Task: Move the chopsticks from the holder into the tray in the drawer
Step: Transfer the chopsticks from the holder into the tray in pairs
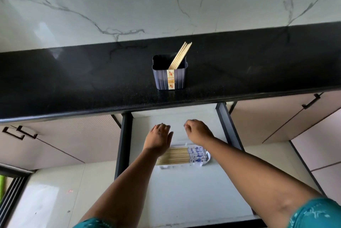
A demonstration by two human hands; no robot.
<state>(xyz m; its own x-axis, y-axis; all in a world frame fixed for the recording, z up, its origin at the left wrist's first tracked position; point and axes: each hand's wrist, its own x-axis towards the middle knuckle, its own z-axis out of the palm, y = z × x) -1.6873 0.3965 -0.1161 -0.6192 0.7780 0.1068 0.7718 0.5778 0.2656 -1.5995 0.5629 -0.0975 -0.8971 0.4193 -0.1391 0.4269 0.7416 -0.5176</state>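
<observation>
A dark ribbed holder [169,78] with a floral label stands on the black countertop [73,80]. Several pale wooden chopsticks [180,55] lean in it toward the right. Below, the drawer [184,190] is pulled out. In it lies a white tray [166,167] holding several chopsticks [177,157] laid flat, their blue-and-white patterned ends to the right. My left hand [159,139] hovers over the tray's left end, fingers spread, holding nothing. My right hand [198,131] is above the tray's back edge, fingers loosely curled, with nothing seen in it.
A white marble wall [166,2] rises behind the counter. Beige cabinet fronts with black handles [311,101] flank the drawer on both sides. Dark drawer rails [228,126] run along its sides. The drawer floor in front of the tray is bare white.
</observation>
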